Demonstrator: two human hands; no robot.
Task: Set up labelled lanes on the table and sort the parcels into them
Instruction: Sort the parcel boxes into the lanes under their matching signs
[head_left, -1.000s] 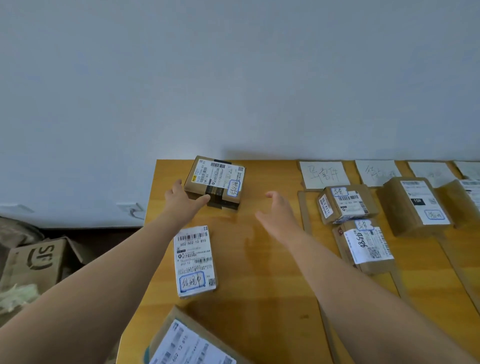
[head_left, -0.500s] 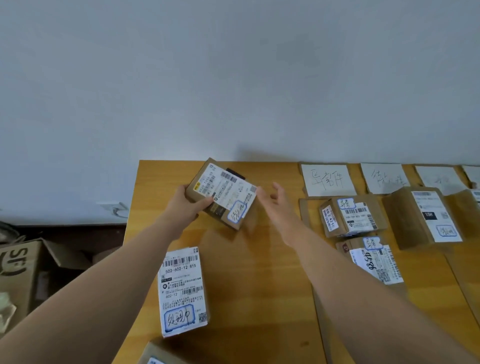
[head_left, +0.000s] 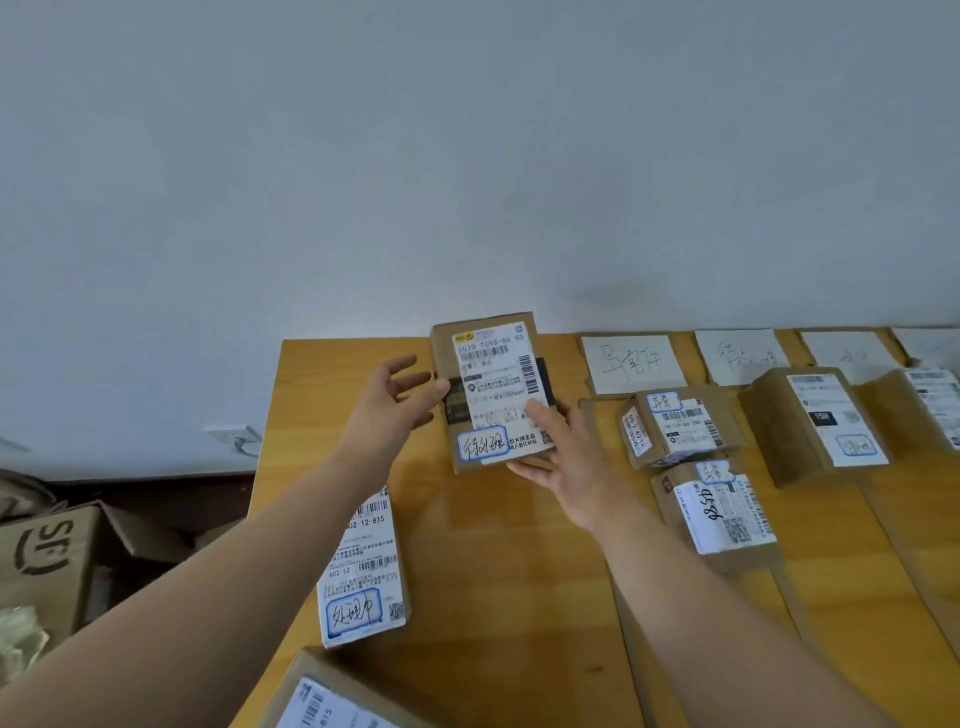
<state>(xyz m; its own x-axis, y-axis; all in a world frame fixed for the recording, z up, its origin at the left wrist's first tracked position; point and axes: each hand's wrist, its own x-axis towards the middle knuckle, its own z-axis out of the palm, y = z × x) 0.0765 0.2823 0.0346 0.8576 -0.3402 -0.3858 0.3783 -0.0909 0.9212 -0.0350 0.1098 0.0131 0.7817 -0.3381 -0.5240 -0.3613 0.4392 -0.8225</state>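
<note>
We see a small brown cardboard parcel with a white shipping label (head_left: 493, 389) held above the far left part of the yellow wooden tabletop (head_left: 498, 571), label facing us, its top edge reaching up over the tabletop's far edge against the pale wall (head_left: 467, 156). Right hand (head_left: 563, 462) grips the parcel's lower right corner, thumb on the label face, fingers underneath. Left hand (head_left: 395, 402) is spread, fingertips touching the parcel's left edge. A blue-outlined handwritten sticker sits at the label's lower left.

To the right, white handwritten paper lane cards (head_left: 631, 362) lie in a row along the tabletop's far edge. Below the first card: a small brown box with a white label (head_left: 675, 428), and nearer us a flat brown parcel with a label marked in black pen (head_left: 719, 512), close together. In the next lane stands a taller brown box with a long white label (head_left: 815, 421); another labelled parcel (head_left: 930, 405) is cut by the right frame edge.

On the left, a flat parcel covered by a white label with barcodes (head_left: 363, 571) lies near the tabletop's left edge, partly under the left forearm. A further labelled cardboard box (head_left: 332, 696) is cut by the lower frame edge.

Open tabletop lies between the two forearms, centre. An open brown carton printed with black letters (head_left: 47, 551) sits on the floor, left.
</note>
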